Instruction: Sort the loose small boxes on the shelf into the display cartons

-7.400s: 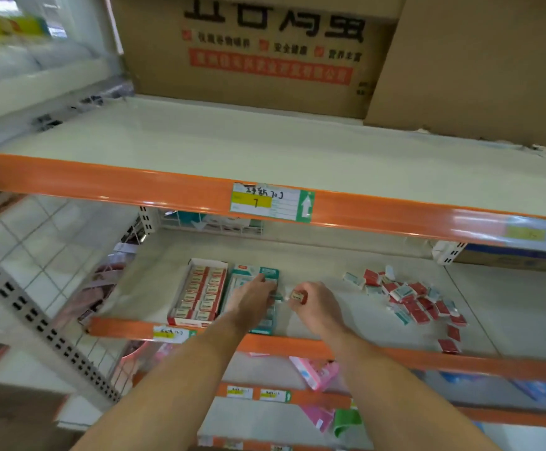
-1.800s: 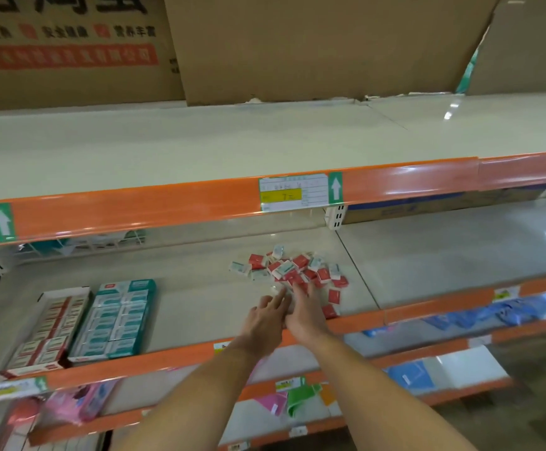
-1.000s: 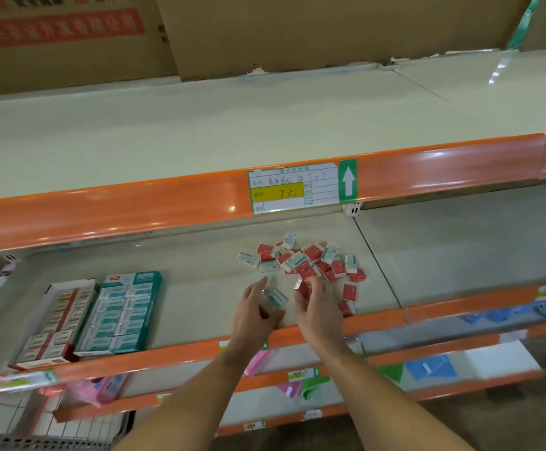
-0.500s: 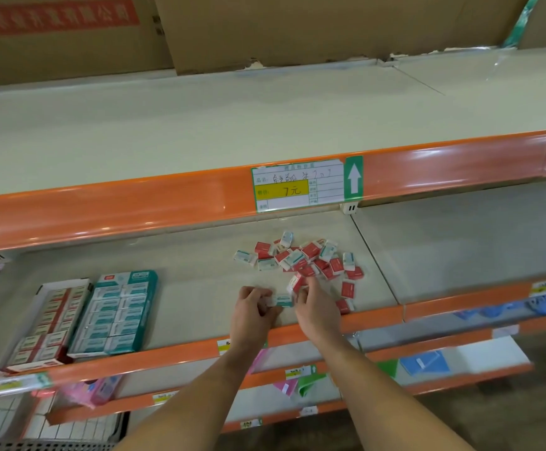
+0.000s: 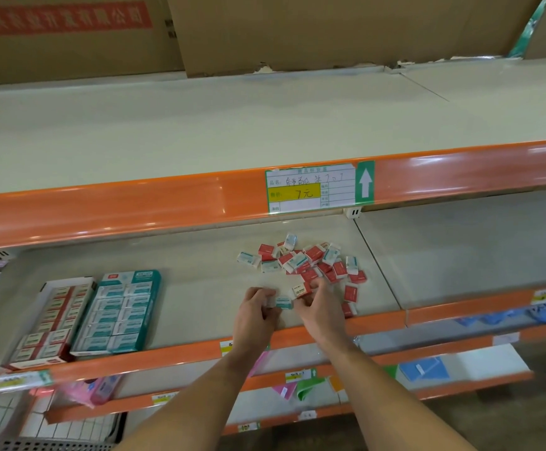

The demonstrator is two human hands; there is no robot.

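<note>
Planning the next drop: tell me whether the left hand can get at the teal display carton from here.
Probably yes. The left hand sits on the same shelf as the teal display carton, with only bare shelf between, though its fingers already grip a small teal box.

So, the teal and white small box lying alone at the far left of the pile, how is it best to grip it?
Pinch the lone teal box across its two long sides, coming from above. It lies flat and clear of the pile, with bare shelf on its left, so fingers likely fit there without knocking its neighbours.
</note>
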